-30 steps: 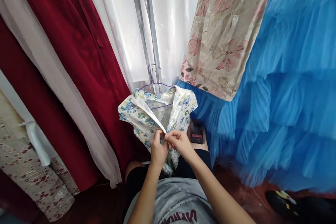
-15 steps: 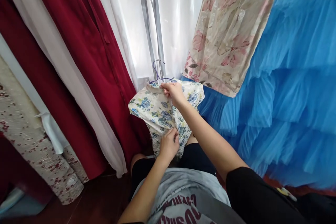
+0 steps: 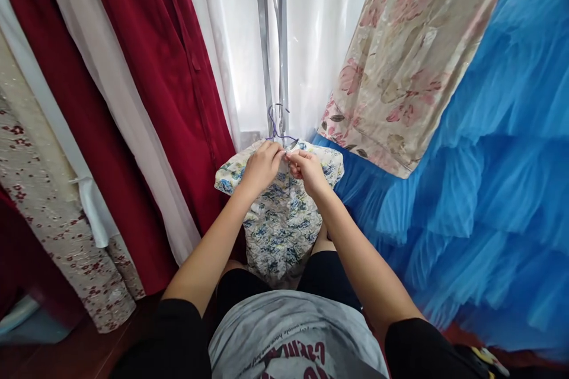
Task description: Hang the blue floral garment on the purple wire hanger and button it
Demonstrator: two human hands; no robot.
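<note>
A white garment with blue flowers (image 3: 284, 231) hangs in front of me on a purple hanger (image 3: 274, 121). At its neckline, my left hand (image 3: 263, 167) is closed, its fingertips pinching the cloth edge. My right hand (image 3: 306, 170) pinches the same neckline just to the right, with the fingertips of both hands nearly touching. Whatever small part lies between the fingers is hidden. Below the hands the garment falls down between my knees.
Dark red cloth (image 3: 146, 89) and pale lengths hang at the left. Behind the hanger are a grey metal pole (image 3: 267, 29) and a white curtain (image 3: 311, 41). Beige floral cloth (image 3: 400, 71) and a blue ruffled tulle skirt (image 3: 498, 189) hang at the right.
My left hand has moved up from the garment's lower front to the neckline, beside my right hand. The right hand stays at the neckline. The view has shifted slightly left.
</note>
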